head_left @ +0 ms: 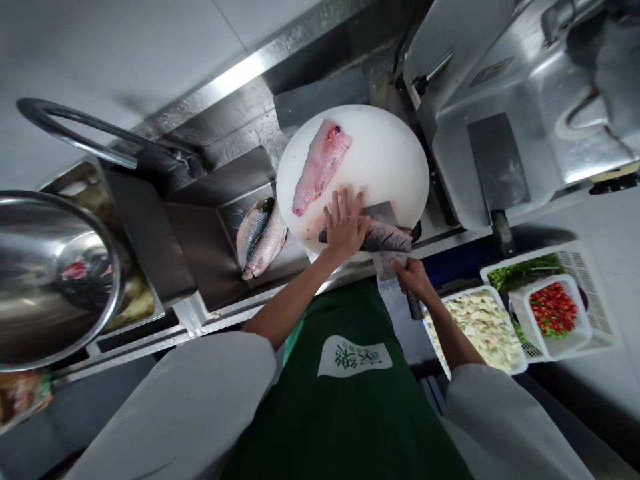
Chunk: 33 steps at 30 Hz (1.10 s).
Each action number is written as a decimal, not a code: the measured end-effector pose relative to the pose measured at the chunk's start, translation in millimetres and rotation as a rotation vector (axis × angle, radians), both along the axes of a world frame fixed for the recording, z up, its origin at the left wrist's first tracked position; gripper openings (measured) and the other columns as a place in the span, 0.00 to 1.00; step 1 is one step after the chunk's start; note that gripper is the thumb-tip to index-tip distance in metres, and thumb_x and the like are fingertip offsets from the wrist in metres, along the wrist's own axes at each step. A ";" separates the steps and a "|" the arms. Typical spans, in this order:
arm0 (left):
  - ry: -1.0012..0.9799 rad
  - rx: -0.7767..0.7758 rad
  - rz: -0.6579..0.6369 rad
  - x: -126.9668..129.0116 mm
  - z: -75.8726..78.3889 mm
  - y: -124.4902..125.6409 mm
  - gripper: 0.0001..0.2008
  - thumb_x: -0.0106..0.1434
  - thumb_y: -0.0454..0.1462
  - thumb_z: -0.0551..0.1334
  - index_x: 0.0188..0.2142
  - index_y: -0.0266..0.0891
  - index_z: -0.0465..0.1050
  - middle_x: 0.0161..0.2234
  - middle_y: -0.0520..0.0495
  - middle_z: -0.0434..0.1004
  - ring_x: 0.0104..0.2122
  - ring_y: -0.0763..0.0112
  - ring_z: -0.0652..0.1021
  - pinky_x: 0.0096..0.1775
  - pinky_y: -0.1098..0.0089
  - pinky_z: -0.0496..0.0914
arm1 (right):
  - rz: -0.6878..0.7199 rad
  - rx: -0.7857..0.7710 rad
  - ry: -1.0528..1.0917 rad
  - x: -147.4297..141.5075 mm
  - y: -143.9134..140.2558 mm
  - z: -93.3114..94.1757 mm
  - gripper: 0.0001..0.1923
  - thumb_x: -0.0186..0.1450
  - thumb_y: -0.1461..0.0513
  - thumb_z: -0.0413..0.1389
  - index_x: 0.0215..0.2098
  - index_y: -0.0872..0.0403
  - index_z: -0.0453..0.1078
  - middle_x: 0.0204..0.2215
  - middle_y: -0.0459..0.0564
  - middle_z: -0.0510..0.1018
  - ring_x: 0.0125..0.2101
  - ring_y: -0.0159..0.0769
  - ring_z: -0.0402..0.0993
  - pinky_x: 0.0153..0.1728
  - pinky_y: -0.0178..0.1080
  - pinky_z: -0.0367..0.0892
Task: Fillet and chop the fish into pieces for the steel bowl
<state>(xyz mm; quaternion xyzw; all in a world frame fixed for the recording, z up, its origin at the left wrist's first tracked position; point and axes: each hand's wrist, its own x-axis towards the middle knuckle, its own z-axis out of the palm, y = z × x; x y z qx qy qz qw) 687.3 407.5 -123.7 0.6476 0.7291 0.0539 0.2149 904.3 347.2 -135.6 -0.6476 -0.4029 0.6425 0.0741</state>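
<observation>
One round white board [395,160] is seen on the steel counter, and two pieces of fish are counted on it: one pink fillet [320,167], flesh side up, and one grey-skinned fish half [387,237] at the near edge. Two whole fish [261,237] are laid side by side in the sink [200,240] to the left of the board. Two cleavers are counted: one cleaver [383,217] at work on the board, and a second cleaver [497,167] left lying on the steel surface to the right. Three white baskets are set at the right: one of pale slices [483,327], one of red chillies [553,310] and one of greens [525,270].

The fish half is laid with its long axis across the view, roughly along the board's near edge, its narrower end pointed right. The fillet's long axis is run diagonally, from lower left to upper right.

The fish half is pressed down at its left end by the left hand [345,227], which is spread flat with fingers extended, lying on top of it. The cleaver's handle is gripped by the right hand [413,277], closed round it just below the board's edge, to the right of and nearer than the fish half. The blade is held flat over the fish half, just beside the left hand's fingers.
</observation>
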 end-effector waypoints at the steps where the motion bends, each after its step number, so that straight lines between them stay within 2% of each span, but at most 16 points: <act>1: -0.004 -0.005 -0.056 -6.6 1.1 -4.5 0.37 0.74 0.53 0.53 0.76 0.45 0.49 0.78 0.43 0.41 0.77 0.47 0.40 0.72 0.39 0.41 | 0.009 -0.013 0.007 3.0 2.9 1.9 0.23 0.63 0.43 0.60 0.26 0.48 0.58 0.10 0.39 0.62 0.11 0.29 0.58 0.12 0.33 0.56; 5: -0.005 -0.042 -0.219 -31.3 4.8 -22.9 0.43 0.68 0.58 0.61 0.75 0.45 0.54 0.77 0.40 0.45 0.76 0.44 0.44 0.73 0.43 0.40 | 0.072 -0.016 -0.032 11.7 16.2 11.4 0.22 0.65 0.45 0.60 0.25 0.49 0.60 0.10 0.40 0.62 0.11 0.30 0.58 0.12 0.33 0.55; 8: 0.011 -0.062 -0.238 -41.6 5.7 -30.8 0.45 0.63 0.58 0.68 0.73 0.47 0.58 0.76 0.38 0.48 0.76 0.42 0.46 0.72 0.43 0.44 | 0.130 -0.011 -0.068 13.9 23.2 17.8 0.22 0.66 0.47 0.60 0.24 0.49 0.61 0.09 0.41 0.62 0.11 0.31 0.60 0.13 0.33 0.55; 11: 0.013 -0.075 -0.209 -40.9 7.4 -32.7 0.45 0.59 0.55 0.72 0.72 0.50 0.61 0.76 0.40 0.49 0.75 0.39 0.47 0.71 0.43 0.47 | 0.132 -0.035 -0.080 14.3 26.4 23.1 0.22 0.67 0.49 0.60 0.23 0.49 0.60 0.09 0.41 0.62 0.11 0.30 0.59 0.13 0.33 0.55; 15: -0.016 -0.125 -0.101 -31.0 12.8 -30.5 0.44 0.60 0.55 0.71 0.72 0.53 0.61 0.75 0.40 0.50 0.74 0.37 0.49 0.69 0.42 0.53 | 0.074 -0.077 -0.016 14.8 28.2 27.1 0.21 0.67 0.49 0.61 0.24 0.48 0.59 0.10 0.39 0.61 0.11 0.29 0.56 0.13 0.34 0.55; 19: -0.025 -0.093 -0.011 -25.1 16.4 -27.1 0.43 0.62 0.58 0.67 0.73 0.51 0.60 0.76 0.40 0.48 0.74 0.34 0.47 0.67 0.39 0.54 | 0.106 -0.082 -0.021 17.6 32.1 26.6 0.22 0.67 0.49 0.61 0.23 0.48 0.59 0.09 0.39 0.60 0.10 0.29 0.56 0.13 0.34 0.56; 24: 0.019 -0.035 -0.086 -24.4 13.3 -25.8 0.49 0.58 0.63 0.69 0.72 0.49 0.61 0.76 0.38 0.46 0.75 0.32 0.39 0.68 0.36 0.49 | 0.191 -0.068 -0.112 21.6 41.0 28.1 0.21 0.69 0.52 0.60 0.22 0.51 0.63 0.10 0.42 0.64 0.11 0.30 0.59 0.15 0.34 0.57; 26: 0.020 -0.051 -0.110 -22.1 11.2 -27.3 0.50 0.56 0.63 0.70 0.72 0.49 0.60 0.76 0.38 0.46 0.75 0.32 0.39 0.68 0.35 0.49 | 0.190 -0.061 -0.118 21.7 43.8 29.9 0.21 0.68 0.51 0.61 0.22 0.51 0.63 0.10 0.42 0.63 0.11 0.30 0.59 0.15 0.33 0.56; 29: 0.041 -0.078 -0.078 -18.4 9.9 -30.9 0.49 0.57 0.60 0.71 0.73 0.51 0.59 0.77 0.39 0.45 0.75 0.33 0.41 0.68 0.35 0.50 | 0.202 -0.056 -0.117 20.5 45.2 32.5 0.22 0.69 0.52 0.60 0.22 0.51 0.63 0.09 0.41 0.62 0.11 0.30 0.59 0.14 0.33 0.56; 33: 0.018 -0.121 -0.092 -27.1 12.6 -29.0 0.48 0.60 0.57 0.70 0.74 0.52 0.57 0.77 0.39 0.45 0.75 0.34 0.41 0.67 0.36 0.53 | 0.194 -0.005 -0.128 20.9 39.4 33.6 0.22 0.69 0.52 0.59 0.21 0.50 0.62 0.09 0.43 0.62 0.12 0.31 0.60 0.15 0.34 0.56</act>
